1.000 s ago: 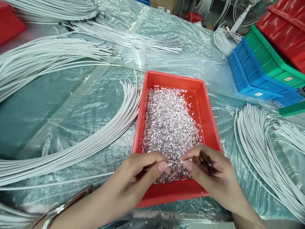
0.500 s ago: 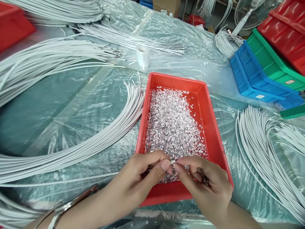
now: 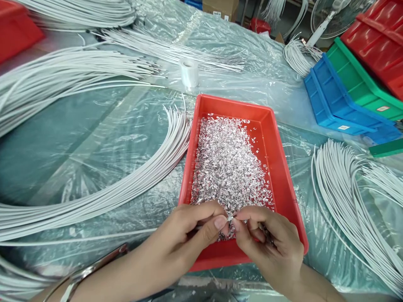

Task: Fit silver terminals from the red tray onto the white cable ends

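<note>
My left hand (image 3: 192, 235) is closed around a white cable (image 3: 94, 237) that runs in from the left edge; thumb and forefinger pinch it close to its tip. At that tip (image 3: 230, 218) the thumb and forefinger of my right hand (image 3: 273, 243) are pressed together on the cable's end. A small dark, metallic-looking thing (image 3: 267, 235) shows among the curled fingers of the right hand; its kind is unclear. Both hands hover over the near part of a red tray (image 3: 288, 176), which holds a heap of small silvery foil bits (image 3: 226, 163).
Bundles of white cables lie left (image 3: 141, 184), far left (image 3: 63, 75) and right (image 3: 343, 201) of the tray. Behind it stands a roll of clear film (image 3: 189, 73). Blue (image 3: 333, 100), green (image 3: 362, 84) and red bins are stacked at the right. Plastic sheeting (image 3: 94, 142) covers the table.
Both hands have shifted slightly, the fingertips a little lower and to the right. My right fingers still pinch at the cable's end; the tray and bundles stay put.
</note>
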Demonstrator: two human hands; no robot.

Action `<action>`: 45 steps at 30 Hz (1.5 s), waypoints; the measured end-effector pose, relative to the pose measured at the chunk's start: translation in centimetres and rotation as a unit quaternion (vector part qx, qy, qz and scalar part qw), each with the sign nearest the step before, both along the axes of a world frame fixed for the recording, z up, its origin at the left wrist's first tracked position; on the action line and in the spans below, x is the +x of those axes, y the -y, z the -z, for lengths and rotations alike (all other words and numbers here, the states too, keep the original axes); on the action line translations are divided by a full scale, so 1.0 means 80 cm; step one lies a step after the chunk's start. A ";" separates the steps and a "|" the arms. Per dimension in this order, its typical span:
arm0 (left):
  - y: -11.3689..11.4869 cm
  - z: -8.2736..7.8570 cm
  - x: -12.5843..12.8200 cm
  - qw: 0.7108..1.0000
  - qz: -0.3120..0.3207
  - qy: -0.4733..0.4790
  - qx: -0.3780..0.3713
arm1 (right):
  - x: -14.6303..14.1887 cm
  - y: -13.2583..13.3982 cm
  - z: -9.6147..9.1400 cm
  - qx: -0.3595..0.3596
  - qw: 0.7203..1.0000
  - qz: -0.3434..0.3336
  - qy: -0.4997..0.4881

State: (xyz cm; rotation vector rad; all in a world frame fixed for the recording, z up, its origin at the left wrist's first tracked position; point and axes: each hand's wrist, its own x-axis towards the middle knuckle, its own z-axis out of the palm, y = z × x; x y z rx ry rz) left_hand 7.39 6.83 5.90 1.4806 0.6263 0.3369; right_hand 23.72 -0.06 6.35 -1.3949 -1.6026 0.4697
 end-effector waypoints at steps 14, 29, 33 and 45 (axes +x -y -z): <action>0.008 0.007 -0.004 0.999 -0.010 -0.036 0.026 | -0.002 0.000 0.001 0.012 1.000 0.005 0.015; 0.011 0.010 0.000 0.995 -0.048 -0.027 0.082 | -0.004 0.000 -0.001 0.011 0.999 0.025 0.024; 0.012 0.011 0.001 0.994 -0.054 -0.032 0.094 | -0.003 -0.001 -0.002 0.008 1.000 0.022 0.019; 0.015 0.012 0.001 0.989 -0.085 -0.014 0.124 | -0.004 0.002 0.000 0.001 0.999 0.024 0.022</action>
